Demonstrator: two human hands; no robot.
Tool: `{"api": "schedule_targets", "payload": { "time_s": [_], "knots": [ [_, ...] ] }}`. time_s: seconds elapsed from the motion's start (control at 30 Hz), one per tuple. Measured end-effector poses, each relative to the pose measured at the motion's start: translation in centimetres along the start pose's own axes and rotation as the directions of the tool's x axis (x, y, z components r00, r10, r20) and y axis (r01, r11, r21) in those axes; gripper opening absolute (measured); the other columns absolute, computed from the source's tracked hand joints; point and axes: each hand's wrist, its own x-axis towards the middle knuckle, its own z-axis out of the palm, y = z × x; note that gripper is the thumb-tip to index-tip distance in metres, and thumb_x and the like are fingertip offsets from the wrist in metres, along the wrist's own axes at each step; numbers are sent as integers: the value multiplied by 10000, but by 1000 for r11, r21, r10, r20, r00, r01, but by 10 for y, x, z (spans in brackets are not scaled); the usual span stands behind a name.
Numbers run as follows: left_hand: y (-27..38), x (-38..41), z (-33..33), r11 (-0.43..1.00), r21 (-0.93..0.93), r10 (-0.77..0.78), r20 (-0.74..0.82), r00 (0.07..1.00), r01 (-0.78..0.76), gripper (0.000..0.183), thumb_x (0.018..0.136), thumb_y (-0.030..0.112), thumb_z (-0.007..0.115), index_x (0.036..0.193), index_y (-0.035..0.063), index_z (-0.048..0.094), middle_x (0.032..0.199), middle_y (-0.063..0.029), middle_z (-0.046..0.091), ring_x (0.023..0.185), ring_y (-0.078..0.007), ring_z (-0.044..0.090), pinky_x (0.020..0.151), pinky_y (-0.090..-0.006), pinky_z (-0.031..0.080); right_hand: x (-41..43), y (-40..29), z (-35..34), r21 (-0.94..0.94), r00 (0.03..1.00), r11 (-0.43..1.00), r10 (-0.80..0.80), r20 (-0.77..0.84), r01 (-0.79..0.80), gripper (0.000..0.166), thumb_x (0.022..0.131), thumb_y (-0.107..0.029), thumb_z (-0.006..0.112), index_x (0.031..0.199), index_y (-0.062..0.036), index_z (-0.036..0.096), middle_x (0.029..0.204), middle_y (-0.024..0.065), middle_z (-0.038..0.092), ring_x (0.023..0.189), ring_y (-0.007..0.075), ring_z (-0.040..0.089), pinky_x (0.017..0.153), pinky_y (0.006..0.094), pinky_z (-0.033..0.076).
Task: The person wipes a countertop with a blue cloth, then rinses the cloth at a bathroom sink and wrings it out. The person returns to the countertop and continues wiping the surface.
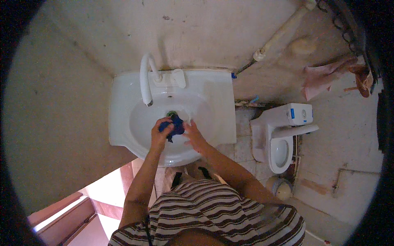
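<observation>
A crumpled dark blue cloth (pixel 176 126) hangs over the bowl of a white washbasin (pixel 197 106). My left hand (pixel 160 132) grips its left side, with the fingers curled around the fabric. My right hand (pixel 193 134) is at the cloth's right edge, fingers spread; whether they touch the fabric is hard to tell. Just beyond the cloth shows the green-tinged drain (pixel 171 114), partly covered by it. To the upper left, the white curved faucet (pixel 145 80) arches over the bowl, its white lever (pixel 178 78) on the right. No water stream is visible.
Right of the basin stands a white toilet (pixel 280 150) with its lid raised, a round bin (pixel 281 190) near its front. A pink cloth (pixel 320 78) hangs on the right wall. A pipe (pixel 277 33) runs down the back wall. Bright light enters at lower left.
</observation>
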Motion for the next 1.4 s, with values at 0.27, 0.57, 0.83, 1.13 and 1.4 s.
{"api": "schedule_targets", "payload": {
  "time_s": [0.27, 0.57, 0.83, 1.13, 1.4],
  "knots": [
    [2, -30, 26, 968, -241, 9, -242, 970, -70, 157, 801, 207, 586, 789, 54, 555, 925, -91, 571, 866, -212, 543, 782, -306, 425, -3, -9, 34, 424, 994, 899, -83, -72, 106, 326, 772, -260, 603, 1009, -39, 560, 855, 81, 598, 758, 174, 579, 723, 305, 480],
    [20, -5, -24, 474, -761, -344, 302, 889, 442, 360, 863, 362, 463, 595, 123, 482, 685, -52, 544, 714, -176, 534, 635, -323, 442, -41, -55, 83, -394, 278, 12, -728, 626, 919, 285, 623, -115, 642, 900, -69, 593, 1008, 76, 549, 965, 257, 516, 846, 378, 403],
    [62, 27, -21, 596, -227, -567, 561, 604, 770, 412, 832, 315, 521, 495, 117, 390, 530, -8, 418, 517, -135, 412, 498, -285, 351, -41, -76, 100, -35, -130, -486, -303, 944, 873, 141, 638, -196, 556, 722, -92, 599, 769, 40, 539, 808, 233, 509, 767, 380, 402],
    [54, 44, 2, 757, 533, -608, 361, 707, 379, 389, 803, 305, 569, 511, 67, 471, 504, -29, 470, 479, -131, 429, 474, -292, 365, -21, -49, 90, 119, -213, -519, -126, 969, 846, 106, 662, -188, 541, 610, -96, 549, 671, 28, 510, 713, 213, 502, 671, 353, 393],
    [30, 42, -6, 797, 162, -603, 272, 750, 583, 327, 806, 391, 553, 779, 68, 589, 700, -39, 571, 584, -156, 524, 553, -315, 453, 7, -59, 51, 241, -299, -444, -63, 952, 863, 116, 712, -240, 548, 717, -125, 561, 819, 53, 536, 856, 240, 506, 741, 396, 401]
  ]
}}
